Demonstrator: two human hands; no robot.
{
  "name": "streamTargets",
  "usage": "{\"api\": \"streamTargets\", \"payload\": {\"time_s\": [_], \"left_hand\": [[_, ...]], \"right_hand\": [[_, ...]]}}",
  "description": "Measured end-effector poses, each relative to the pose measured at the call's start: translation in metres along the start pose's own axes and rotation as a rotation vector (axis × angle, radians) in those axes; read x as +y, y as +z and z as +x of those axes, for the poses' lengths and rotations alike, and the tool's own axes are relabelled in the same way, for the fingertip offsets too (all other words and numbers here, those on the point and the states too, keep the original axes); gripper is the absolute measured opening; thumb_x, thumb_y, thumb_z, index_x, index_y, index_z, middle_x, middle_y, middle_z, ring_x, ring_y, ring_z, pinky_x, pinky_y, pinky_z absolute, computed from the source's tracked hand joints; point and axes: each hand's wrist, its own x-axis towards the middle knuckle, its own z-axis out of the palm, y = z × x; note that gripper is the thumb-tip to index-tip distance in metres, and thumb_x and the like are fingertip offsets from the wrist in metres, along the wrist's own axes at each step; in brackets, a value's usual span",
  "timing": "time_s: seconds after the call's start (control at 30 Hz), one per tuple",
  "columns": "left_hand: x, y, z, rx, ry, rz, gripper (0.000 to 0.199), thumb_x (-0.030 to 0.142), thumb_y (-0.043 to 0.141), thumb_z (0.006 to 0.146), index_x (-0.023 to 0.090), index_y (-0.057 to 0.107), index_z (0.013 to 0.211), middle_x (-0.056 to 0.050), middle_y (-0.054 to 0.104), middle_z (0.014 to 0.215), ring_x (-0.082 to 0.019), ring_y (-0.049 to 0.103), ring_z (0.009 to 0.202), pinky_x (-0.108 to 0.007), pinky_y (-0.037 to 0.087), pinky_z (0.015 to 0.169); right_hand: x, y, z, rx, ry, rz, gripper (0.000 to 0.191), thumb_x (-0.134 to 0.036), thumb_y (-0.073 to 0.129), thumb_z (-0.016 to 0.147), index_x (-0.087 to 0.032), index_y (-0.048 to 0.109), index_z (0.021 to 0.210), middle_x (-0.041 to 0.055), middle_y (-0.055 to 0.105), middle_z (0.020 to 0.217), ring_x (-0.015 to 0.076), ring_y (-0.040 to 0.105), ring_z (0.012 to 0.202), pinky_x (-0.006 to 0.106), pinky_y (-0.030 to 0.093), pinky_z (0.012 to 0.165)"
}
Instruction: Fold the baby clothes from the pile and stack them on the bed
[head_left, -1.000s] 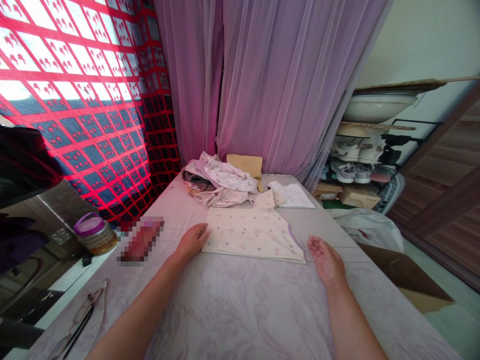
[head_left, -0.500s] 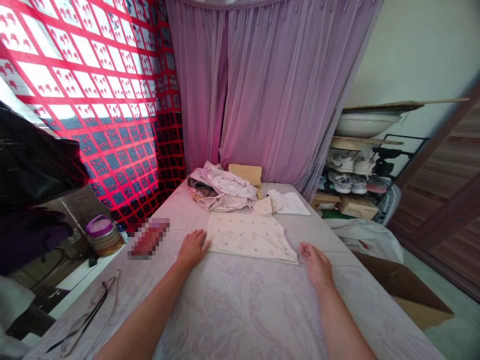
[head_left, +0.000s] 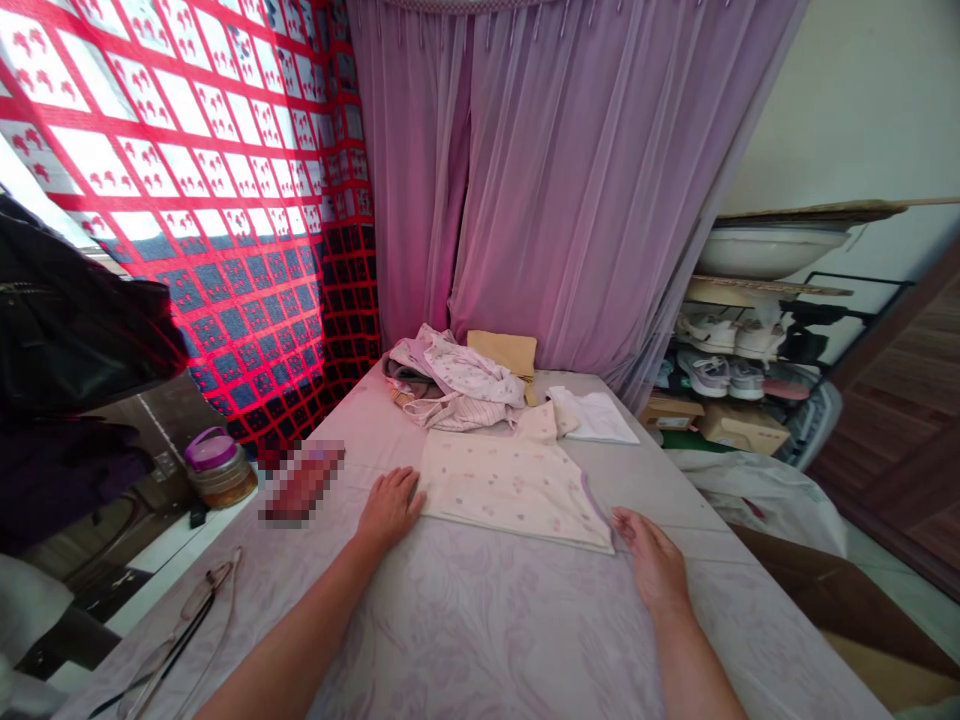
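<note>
Left hand [head_left: 390, 510], open and gripping nothing, flat against the edge of a pale printed garment [head_left: 510, 490] spread on the bed sheet [head_left: 465, 650]; right hand [head_left: 652, 560], open, just beside its corner; risk: a dragging palm could rumple the thin cloth.

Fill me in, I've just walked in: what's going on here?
A person stands at a bed with a lilac-patterned sheet, both bare hands open and flat. Their left hand lies against the edge of a spread-out cream garment with a small print, and their right hand sits beside its lower corner. Beyond it lie a rumpled pile of clothes and a white folded garment.
</note>
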Motion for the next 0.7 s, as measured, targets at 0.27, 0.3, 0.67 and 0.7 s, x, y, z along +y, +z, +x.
{"api": "streamTargets", "payload": {"time_s": [0.27,0.3,0.67,0.7], "left_hand": [[-0.007,0.012,-0.002,0.036,0.016,0.000,0.047,0.041,0.040,0.091,0.023,0.049,0.133,-0.010,0.049,0.139,-0.026,0.039,0.131,-0.045,0.023,0.110],[-0.008,0.012,-0.002,0.035,0.015,-0.005,0.048,0.042,0.040,0.091,0.023,0.047,0.134,-0.009,0.049,0.139,-0.026,0.039,0.131,-0.045,0.023,0.110],[-0.003,0.004,0.000,-0.080,0.023,0.002,0.045,0.036,0.037,0.092,0.037,0.045,0.136,-0.005,0.043,0.145,-0.028,0.034,0.134,-0.050,0.022,0.108],[-0.002,0.004,0.001,-0.088,0.023,0.006,0.044,0.037,0.036,0.092,0.038,0.046,0.135,-0.004,0.043,0.145,-0.028,0.034,0.134,-0.050,0.021,0.108]], "right_hand": [[-0.009,0.003,-0.011,-0.080,-0.023,-0.376,0.045,-0.057,0.068,0.060,-0.018,0.073,0.080,0.0055,0.073,0.083,0.0230,0.066,0.085,0.030,0.051,0.077],[-0.010,0.003,-0.012,-0.081,-0.021,-0.402,0.045,-0.058,0.067,0.060,-0.018,0.073,0.080,0.0054,0.073,0.082,0.0233,0.066,0.085,0.030,0.051,0.077],[-0.011,0.003,-0.012,-0.078,-0.033,-0.520,0.048,-0.062,0.064,0.061,-0.020,0.073,0.081,0.0062,0.074,0.082,0.0257,0.066,0.085,0.032,0.051,0.077],[-0.011,0.003,-0.012,-0.079,-0.035,-0.525,0.048,-0.062,0.064,0.061,-0.020,0.073,0.081,0.0064,0.073,0.082,0.0256,0.066,0.085,0.032,0.051,0.076]]}}
